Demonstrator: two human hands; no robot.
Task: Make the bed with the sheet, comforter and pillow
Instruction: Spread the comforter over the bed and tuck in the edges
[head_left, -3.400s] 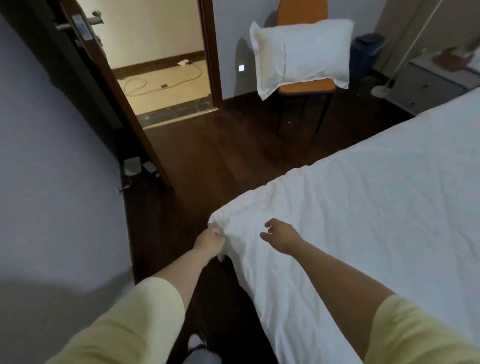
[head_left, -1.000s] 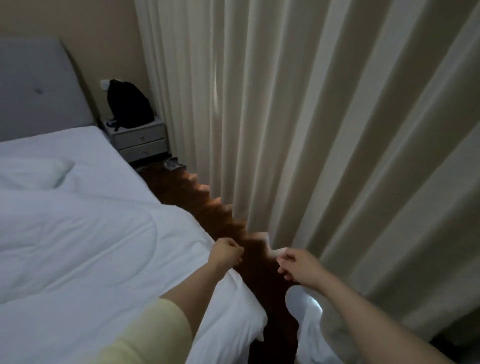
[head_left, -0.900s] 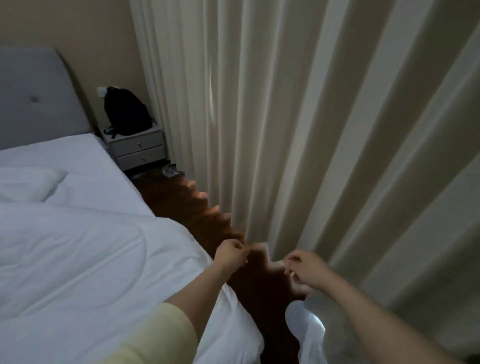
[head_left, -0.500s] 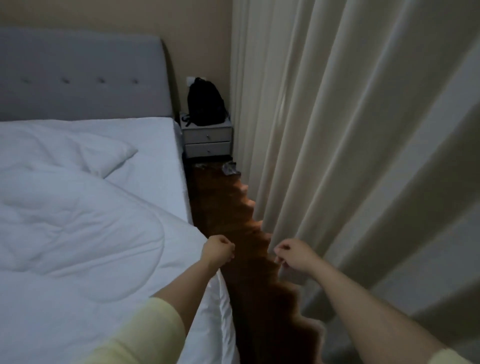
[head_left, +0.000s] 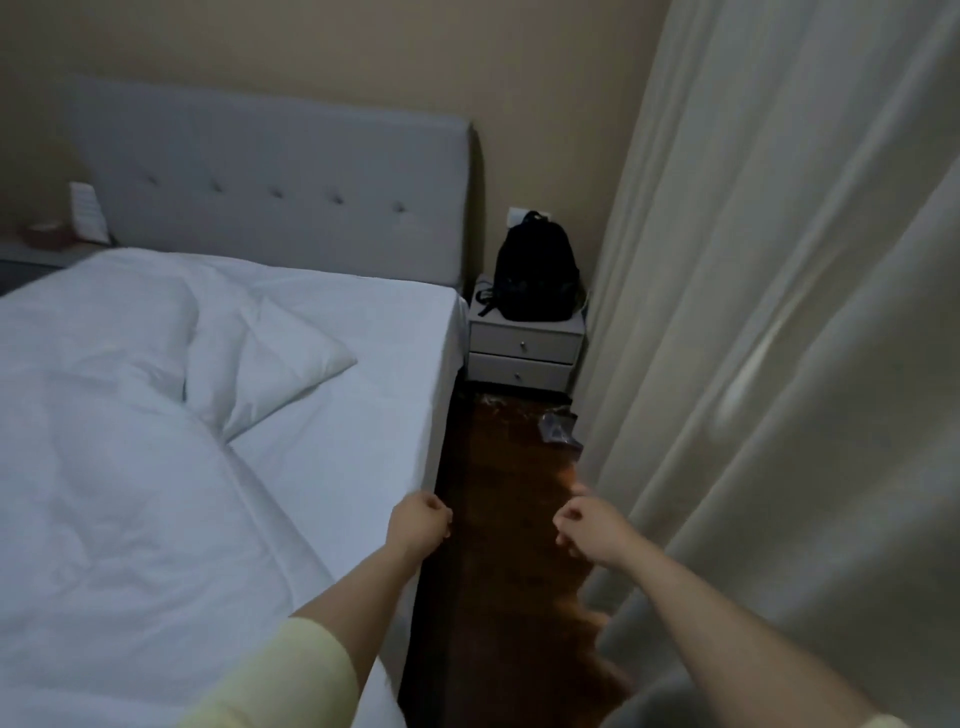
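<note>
A white fitted sheet (head_left: 363, 415) covers the mattress up to its right edge. The white comforter (head_left: 114, 493) lies rumpled over the left part of the bed, with one corner (head_left: 275, 358) folded toward the headboard. No pillow shows. My left hand (head_left: 418, 525) hovers at the mattress's right edge with its fingers curled into a fist and nothing visibly in it. Over the floor strip beside the curtain is my right hand (head_left: 592, 530), fingers also curled and holding nothing.
A grey tufted headboard (head_left: 270, 187) stands at the far end. A grey nightstand (head_left: 524, 358) with a black backpack (head_left: 535, 270) closes off the narrow wooden floor strip (head_left: 509, 519). Cream curtains (head_left: 753, 312) hang along the right. A small dark object (head_left: 558, 428) lies on the floor.
I have gone from the foot corner by the door round to the curtain side. The view now faces the headboard; both hands stay curled and in front of me.
</note>
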